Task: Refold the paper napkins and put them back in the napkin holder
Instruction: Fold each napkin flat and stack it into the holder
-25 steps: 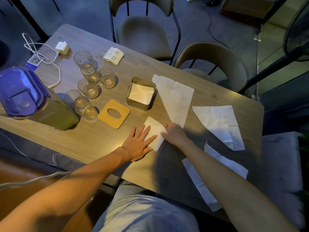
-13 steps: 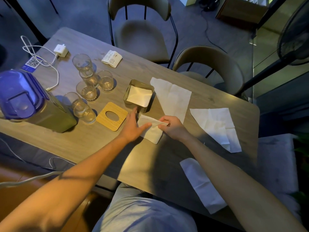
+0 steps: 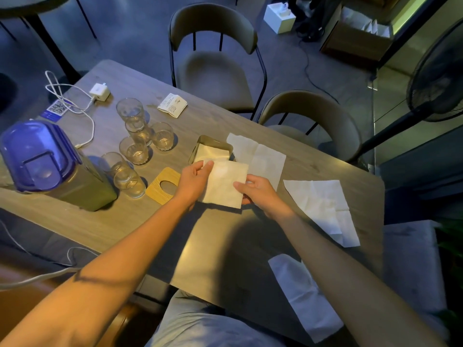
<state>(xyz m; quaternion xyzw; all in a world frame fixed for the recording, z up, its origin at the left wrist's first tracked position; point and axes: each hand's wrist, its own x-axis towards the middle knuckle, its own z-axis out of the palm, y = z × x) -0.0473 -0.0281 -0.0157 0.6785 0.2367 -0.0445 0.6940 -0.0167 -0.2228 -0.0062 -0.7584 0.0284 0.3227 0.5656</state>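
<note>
White folded napkin (image 3: 224, 184), tan wood-grain coaster (image 3: 160, 185), purple-lidded green pitcher (image 3: 50, 164).

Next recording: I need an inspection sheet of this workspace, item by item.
Surface: wooden table, dimly lit.
Job's things: folded napkin held over the table next to the napkin holder, which has napkins inside; three unfolded napkins lie out: one beyond the holder, one to the right, one at the near edge.
Clutter: drinking glasses, purple-lidded pitcher, wooden cover with an oval hole, printed packet.
Grips: left hand and right hand each pinch an edge of the folded napkin.
Cables: white charger with its cable on the table; another cable on the floor.
Surroundings: two chairs, standing fan, cardboard box.
</note>
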